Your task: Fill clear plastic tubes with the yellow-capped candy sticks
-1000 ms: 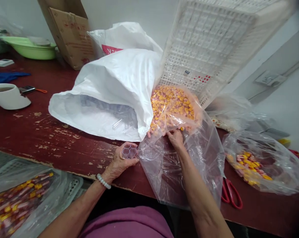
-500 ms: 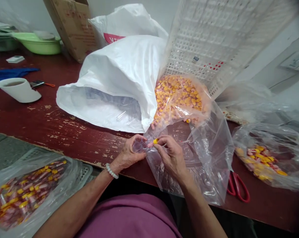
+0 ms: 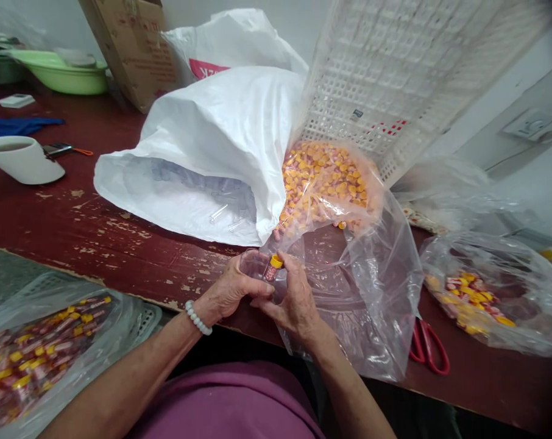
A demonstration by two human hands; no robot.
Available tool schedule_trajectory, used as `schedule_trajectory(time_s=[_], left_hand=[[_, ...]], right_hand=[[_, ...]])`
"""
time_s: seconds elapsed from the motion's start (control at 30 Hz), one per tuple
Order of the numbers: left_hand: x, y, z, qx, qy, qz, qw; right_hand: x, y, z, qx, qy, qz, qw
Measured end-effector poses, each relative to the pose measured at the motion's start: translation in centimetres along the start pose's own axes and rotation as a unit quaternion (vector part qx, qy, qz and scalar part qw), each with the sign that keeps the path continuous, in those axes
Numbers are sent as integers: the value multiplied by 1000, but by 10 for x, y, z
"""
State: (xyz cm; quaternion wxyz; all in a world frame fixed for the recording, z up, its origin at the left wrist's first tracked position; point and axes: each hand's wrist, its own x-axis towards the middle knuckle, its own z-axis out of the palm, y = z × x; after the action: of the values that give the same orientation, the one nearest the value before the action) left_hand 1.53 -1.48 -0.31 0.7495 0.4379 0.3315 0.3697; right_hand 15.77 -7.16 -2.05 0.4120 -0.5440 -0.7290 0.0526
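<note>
My left hand (image 3: 233, 289), with a beaded bracelet at the wrist, is closed around clear plastic tubes (image 3: 253, 263); how many is hard to tell. Between my two hands a small tube with a yellow cap (image 3: 276, 261) and a pink-and-white patterned filling stands nearly upright. My right hand (image 3: 292, 299) is closed on this capped tube, its fingers close to the left fingertips. Behind the hands, a clear plastic bag (image 3: 371, 286) holds a heap of yellow caps with pink pieces (image 3: 324, 177). Clear tubes (image 3: 219, 213) lie inside the open white sack (image 3: 189, 222).
A clear bag of capped tubes (image 3: 42, 360) sits in a crate at lower left. Red-handled scissors (image 3: 431, 350) and another bag of yellow-capped pieces (image 3: 477, 299) lie at right. A white cup (image 3: 27, 164) stands at left; a white perforated basket (image 3: 371, 79) leans behind.
The yellow cap with its patterned piece, earlier held sideways at a tube's mouth, now sits upright on a tube. My right hand has moved left and down, against the left hand. The view has shifted slightly.
</note>
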Motion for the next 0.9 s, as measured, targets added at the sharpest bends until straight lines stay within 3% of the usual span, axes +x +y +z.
schedule_trajectory(time_s=[0.27, 0.5, 0.73, 0.9], left_hand=[[-1, 0, 8, -97, -42, -87, 991], [1, -1, 3, -149, -64, -125, 979], [2, -2, 2, -77, 2, -61, 995], [6, -4, 1, -75, -27, -59, 995]], right_hand=[[8, 2, -11, 7, -5, -24, 1000], [10, -1, -10, 73, -65, 43, 994], [1, -7, -3, 9, -22, 21, 999], [6, -5, 3, -35, -3, 2, 999]])
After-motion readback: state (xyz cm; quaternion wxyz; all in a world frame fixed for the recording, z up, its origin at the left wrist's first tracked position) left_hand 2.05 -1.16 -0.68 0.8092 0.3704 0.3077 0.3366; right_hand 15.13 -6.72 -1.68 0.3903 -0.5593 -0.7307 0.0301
